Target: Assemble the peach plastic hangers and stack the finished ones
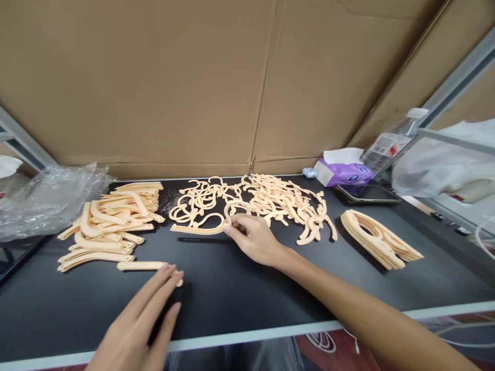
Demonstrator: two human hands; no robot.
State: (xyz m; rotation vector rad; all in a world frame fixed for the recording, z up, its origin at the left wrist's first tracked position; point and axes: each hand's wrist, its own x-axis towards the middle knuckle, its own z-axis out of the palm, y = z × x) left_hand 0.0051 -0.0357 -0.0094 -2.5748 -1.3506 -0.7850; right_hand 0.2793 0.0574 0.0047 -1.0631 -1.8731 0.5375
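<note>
My left hand [145, 317] is low at the left, its fingertips on one end of a flat bent beige piece [141, 266] lying on the black table [247, 288]. The thumb stands apart from the fingers. Above the table's middle, my right hand [251, 237] pinches a beige hook-shaped part between thumb and fingers. A long slim arm piece [199, 231] extends leftward from those fingertips, raised a little with a shadow beneath. Behind it lies a loose heap of curved hook pieces [276, 198]. A pile of bent arm pieces [112, 221] sits at the left.
A neat stack of beige parts [375, 237] lies at the right. Behind it are a phone [367, 192], a purple tissue pack [344, 172] and a plastic bottle [394, 139]. Clear plastic wrap [54, 198] covers the left edge. Cardboard [154, 82] stands behind the table.
</note>
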